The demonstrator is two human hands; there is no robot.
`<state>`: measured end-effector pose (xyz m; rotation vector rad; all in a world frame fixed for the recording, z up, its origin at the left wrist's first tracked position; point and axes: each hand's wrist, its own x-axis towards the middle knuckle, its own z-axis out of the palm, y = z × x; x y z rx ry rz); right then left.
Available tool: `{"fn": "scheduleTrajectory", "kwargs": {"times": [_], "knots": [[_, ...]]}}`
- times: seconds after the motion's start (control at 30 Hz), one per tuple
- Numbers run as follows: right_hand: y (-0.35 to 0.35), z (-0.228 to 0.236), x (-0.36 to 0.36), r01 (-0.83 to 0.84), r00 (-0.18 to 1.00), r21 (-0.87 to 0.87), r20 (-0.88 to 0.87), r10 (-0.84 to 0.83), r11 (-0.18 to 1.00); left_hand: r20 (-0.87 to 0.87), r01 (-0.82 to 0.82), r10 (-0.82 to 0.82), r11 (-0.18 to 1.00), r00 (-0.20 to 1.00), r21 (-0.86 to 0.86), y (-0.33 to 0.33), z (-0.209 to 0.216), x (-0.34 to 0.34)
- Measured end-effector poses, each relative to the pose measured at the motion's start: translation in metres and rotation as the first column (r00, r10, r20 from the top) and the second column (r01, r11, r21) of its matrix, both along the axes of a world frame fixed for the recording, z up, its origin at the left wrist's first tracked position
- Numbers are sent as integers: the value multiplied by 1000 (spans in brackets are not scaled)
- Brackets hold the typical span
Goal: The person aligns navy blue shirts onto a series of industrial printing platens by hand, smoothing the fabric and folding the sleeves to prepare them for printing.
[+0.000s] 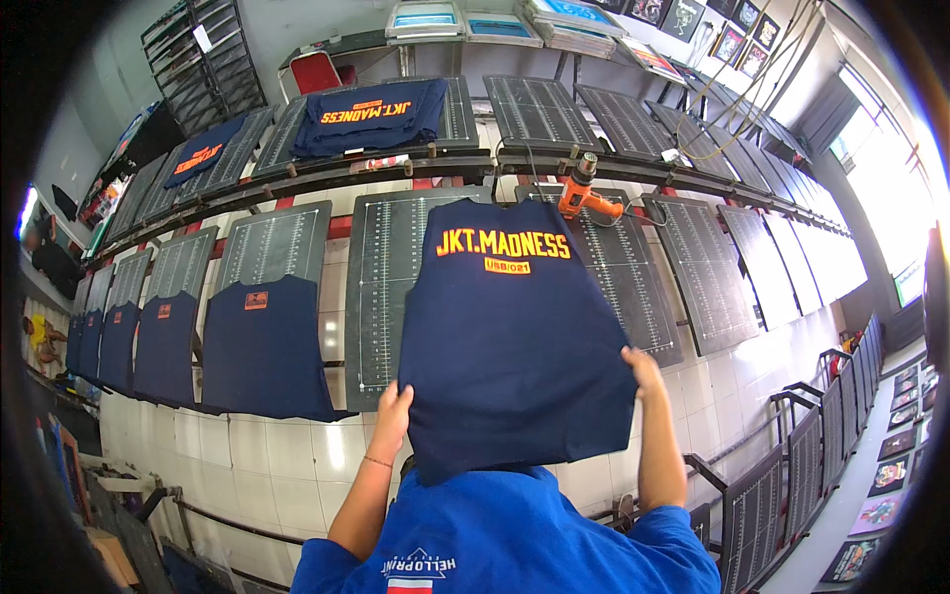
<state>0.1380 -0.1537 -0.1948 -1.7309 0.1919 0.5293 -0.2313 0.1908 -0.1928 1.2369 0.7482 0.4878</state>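
A navy shirt (510,346) with orange and yellow printing near its top lies partly over a dark printing board (374,287) marked with white grid lines. Its lower part hangs past the board's near edge toward my body. My left hand (394,416) grips the shirt's left edge, thumb on top. On the other side, my right hand (645,374) pinches the right edge, fingers mostly hidden by the cloth. An orange heat gun (586,196) stands on the neighbouring board, beyond the shirt's upper right corner.
More navy shirts (259,342) with small orange prints hang over boards to the left. Folded navy shirts (371,117) lie on the far row of boards. A metal rail (297,183) runs between the rows. Another board rack (762,510) stands at lower right. Framed screens (500,28) are stacked behind.
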Motion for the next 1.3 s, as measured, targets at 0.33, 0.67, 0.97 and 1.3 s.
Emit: {"fn": "scheduleTrajectory", "kwargs": {"times": [0.33,0.67,0.97,1.3], "knots": [[-41,-77,-51,-166,983,30,-70,168,986,-129,20,-39,989,991,-145,-24,-109,-74],[19,-120,-113,-389,899,-578,-70,432,717,-449,-765,846,485,288,423,218,-234,-293],[381,-3,-365,-936,-166,-304,-70,984,-180,-383,-526,544,835,746,162,382,-147,-439],[574,0,-610,-988,154,48,248,956,147,-272,286,-157,787,950,546,317,61,-373]]}}
